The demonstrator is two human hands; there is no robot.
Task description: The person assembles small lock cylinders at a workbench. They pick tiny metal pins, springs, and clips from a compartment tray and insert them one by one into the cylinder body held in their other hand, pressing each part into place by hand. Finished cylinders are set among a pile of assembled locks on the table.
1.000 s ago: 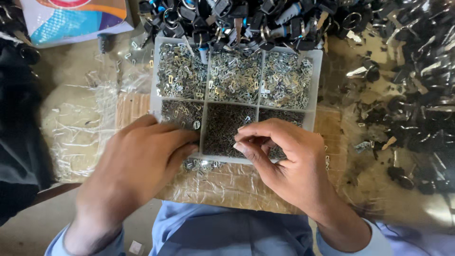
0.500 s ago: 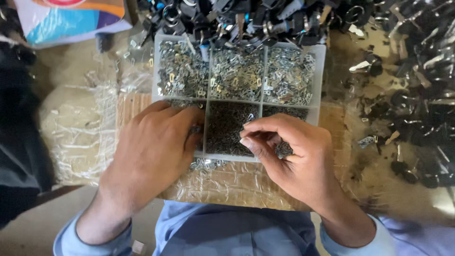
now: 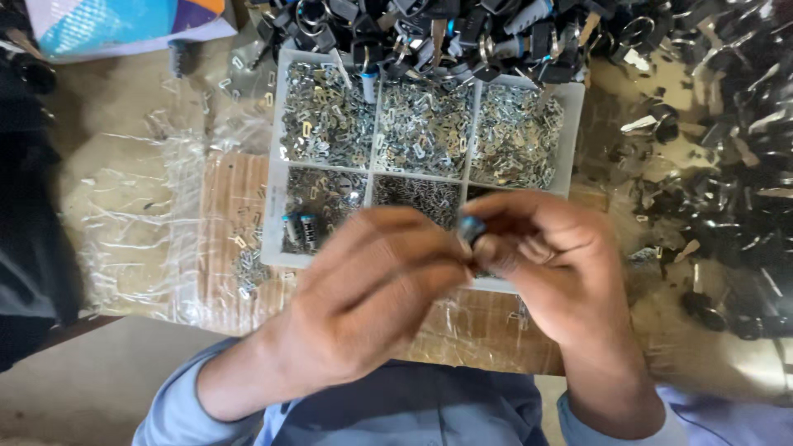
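My left hand [image 3: 363, 306] and my right hand [image 3: 549, 264] meet in front of me, above the near edge of a white compartment tray [image 3: 570, 124]. Between their fingertips they pinch a small dark part with a blue end [image 3: 471, 228]. The tray's compartments hold several small silver metal pieces. A similar small dark part with blue ends [image 3: 301, 227] lies in the near-left compartment. Both hands hide the near-right compartments.
A heap of black keys and key heads [image 3: 462, 33] lies behind the tray and spreads down the right side [image 3: 727, 190]. Crinkled clear plastic [image 3: 140, 223] covers the cardboard-topped bench at left. A colourful bag [image 3: 124, 25] sits at far left. A dark object [image 3: 29, 248] borders the left edge.
Both hands lifted off the tray and came together nearer to me, now pinching a small blue-ended part. The view also moved closer to the tray.
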